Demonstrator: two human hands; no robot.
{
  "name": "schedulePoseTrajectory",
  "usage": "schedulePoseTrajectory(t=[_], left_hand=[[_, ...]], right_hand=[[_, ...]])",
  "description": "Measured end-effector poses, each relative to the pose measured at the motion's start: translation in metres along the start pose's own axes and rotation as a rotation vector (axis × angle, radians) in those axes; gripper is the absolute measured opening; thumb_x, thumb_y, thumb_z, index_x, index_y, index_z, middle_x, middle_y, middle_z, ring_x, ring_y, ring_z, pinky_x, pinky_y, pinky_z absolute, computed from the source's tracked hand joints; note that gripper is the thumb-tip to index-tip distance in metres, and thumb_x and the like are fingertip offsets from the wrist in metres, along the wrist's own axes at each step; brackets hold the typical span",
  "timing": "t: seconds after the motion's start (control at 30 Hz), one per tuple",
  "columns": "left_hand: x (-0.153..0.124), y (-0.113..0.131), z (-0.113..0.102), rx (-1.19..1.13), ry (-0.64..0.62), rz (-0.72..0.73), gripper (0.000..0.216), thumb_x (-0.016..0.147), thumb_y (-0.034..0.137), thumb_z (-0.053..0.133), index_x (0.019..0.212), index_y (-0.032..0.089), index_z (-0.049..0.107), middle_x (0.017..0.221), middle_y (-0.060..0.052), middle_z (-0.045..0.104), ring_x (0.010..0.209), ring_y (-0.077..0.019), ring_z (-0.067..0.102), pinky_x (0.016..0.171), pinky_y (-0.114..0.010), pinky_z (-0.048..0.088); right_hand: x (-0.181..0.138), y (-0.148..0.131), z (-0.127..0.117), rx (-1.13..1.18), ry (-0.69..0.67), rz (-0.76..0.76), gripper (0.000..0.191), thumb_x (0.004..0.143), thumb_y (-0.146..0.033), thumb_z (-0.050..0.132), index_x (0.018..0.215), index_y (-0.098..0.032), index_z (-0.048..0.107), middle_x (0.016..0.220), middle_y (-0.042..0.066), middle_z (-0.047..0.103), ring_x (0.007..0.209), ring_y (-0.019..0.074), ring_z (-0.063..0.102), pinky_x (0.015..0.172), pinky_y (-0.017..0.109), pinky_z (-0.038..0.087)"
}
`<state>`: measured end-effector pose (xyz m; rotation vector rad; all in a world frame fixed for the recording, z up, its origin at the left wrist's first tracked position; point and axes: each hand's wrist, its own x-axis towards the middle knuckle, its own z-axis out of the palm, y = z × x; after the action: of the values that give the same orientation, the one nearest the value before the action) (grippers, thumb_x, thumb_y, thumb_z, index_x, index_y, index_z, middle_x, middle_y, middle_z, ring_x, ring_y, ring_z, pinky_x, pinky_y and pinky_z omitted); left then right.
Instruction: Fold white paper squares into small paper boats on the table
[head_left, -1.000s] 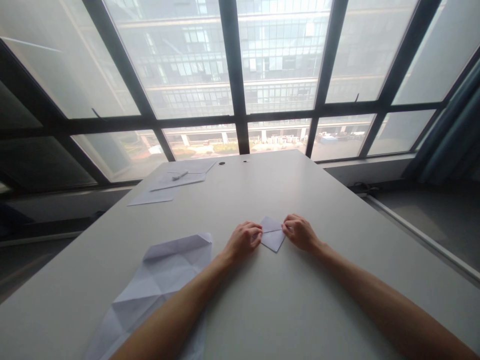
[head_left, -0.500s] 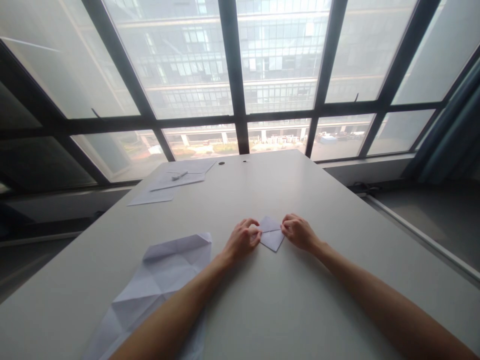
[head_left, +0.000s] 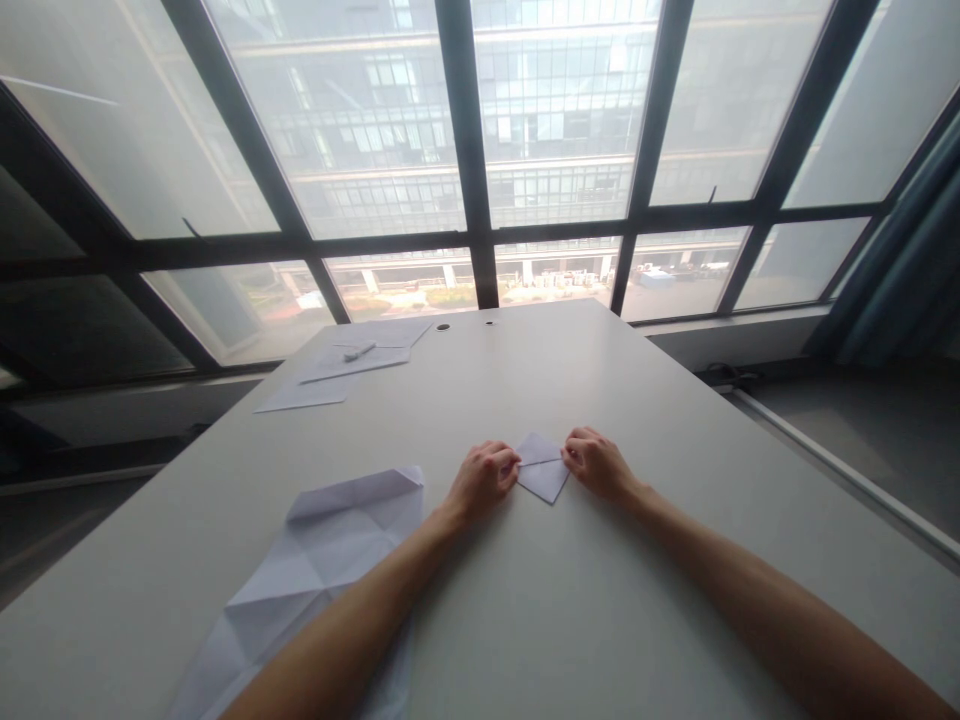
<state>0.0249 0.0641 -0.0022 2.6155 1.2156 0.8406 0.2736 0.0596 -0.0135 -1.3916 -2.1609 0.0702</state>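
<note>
White folded paper (head_left: 541,470) lies between both hands; fingers of the left hand (head_left: 484,480), lifted a moment ago, pinch its corner again, while the right hand (head_left: 598,465) pinches the other.

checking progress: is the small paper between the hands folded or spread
Folded: small paper is a diamond with a crease across, left hand and right hand pinching its corners.

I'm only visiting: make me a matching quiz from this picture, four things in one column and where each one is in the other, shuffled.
Things:
1. small folded paper
2. large creased sheet
3. pen
4. curtain

Places:
a. far left of the table, on flat sheets
b. right edge, by the window
c. pinched between left hand and right hand
d. near left, lying open

Pairs: 1-c, 2-d, 3-a, 4-b
</note>
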Motion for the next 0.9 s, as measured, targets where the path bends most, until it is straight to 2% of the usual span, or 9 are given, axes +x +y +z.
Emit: schedulePoseTrajectory(t=[0.33, 0.5, 0.6, 0.9], left_hand=[[-0.0005, -0.0065, 0.0043, -0.012, 0.027, -0.011, 0.021, 0.092, 0.015, 0.059, 0.106, 0.023, 0.072, 0.100, -0.005, 0.074, 0.093, -0.0203, 0.067, 0.087, -0.033, 0.048], [-0.0020, -0.0061, 0.0034, -0.003, -0.022, 0.007, 0.016, 0.092, 0.022, 0.062, 0.096, 0.027, 0.077, 0.097, -0.003, 0.070, 0.092, -0.0195, 0.064, 0.088, -0.033, 0.049], [-0.0027, -0.0060, 0.0038, -0.017, -0.016, -0.005, 0.016, 0.092, 0.023, 0.062, 0.097, 0.027, 0.077, 0.099, -0.003, 0.068, 0.093, -0.0195, 0.063, 0.088, -0.034, 0.049], [-0.0019, -0.0042, 0.0049, 0.017, -0.010, -0.025, 0.014, 0.090, 0.020, 0.061, 0.098, 0.026, 0.072, 0.112, -0.004, 0.068, 0.105, -0.0231, 0.060, 0.093, -0.039, 0.048]], right_hand=[[-0.0001, -0.0002, 0.0016, 0.007, 0.006, 0.009, 0.027, 0.094, -0.021, 0.056, 0.067, -0.020, 0.062, 0.083, 0.004, 0.065, 0.079, 0.0162, 0.059, 0.072, 0.026, 0.043], [-0.0005, 0.0000, 0.0005, 0.018, -0.006, -0.013, 0.021, 0.094, -0.019, 0.056, 0.079, -0.021, 0.070, 0.086, 0.004, 0.065, 0.085, 0.0171, 0.060, 0.075, 0.027, 0.044], [-0.0009, -0.0007, -0.0013, 0.019, -0.027, -0.038, 0.018, 0.093, -0.018, 0.058, 0.088, -0.024, 0.074, 0.092, 0.004, 0.066, 0.091, 0.0182, 0.060, 0.076, 0.028, 0.045], [-0.0004, 0.0005, -0.0004, 0.031, -0.044, -0.028, 0.014, 0.092, -0.020, 0.062, 0.091, -0.024, 0.076, 0.095, 0.005, 0.067, 0.092, 0.0185, 0.060, 0.078, 0.028, 0.045]])
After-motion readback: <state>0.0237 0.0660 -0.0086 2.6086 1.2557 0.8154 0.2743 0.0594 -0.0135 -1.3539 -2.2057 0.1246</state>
